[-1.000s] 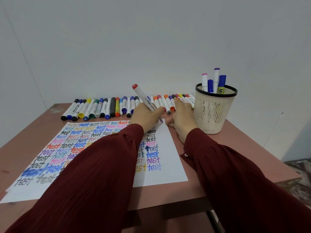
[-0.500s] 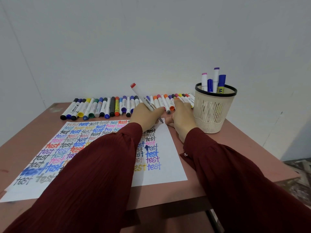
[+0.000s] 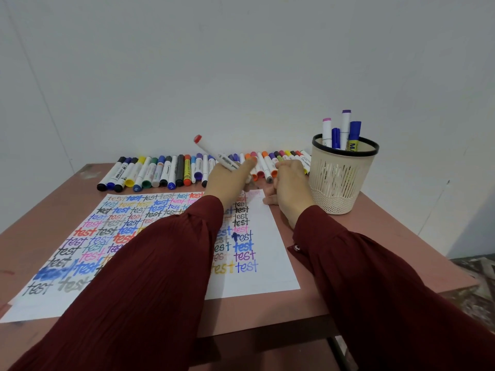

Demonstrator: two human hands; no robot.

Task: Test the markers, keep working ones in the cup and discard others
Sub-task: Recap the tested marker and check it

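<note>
Marker slants in your left hand, fingers gripping its lower barrel above the paper. Your right hand curls alongside; whether it holds anything is unclear.

**Red-ended marker at the sheet**

My left hand grips a white, red-ended marker, tilted, with its lower end over the paper. My right hand rests curled beside it. A marker row lines the worktop's far edge. The cup stands near its far right corner.
</note>
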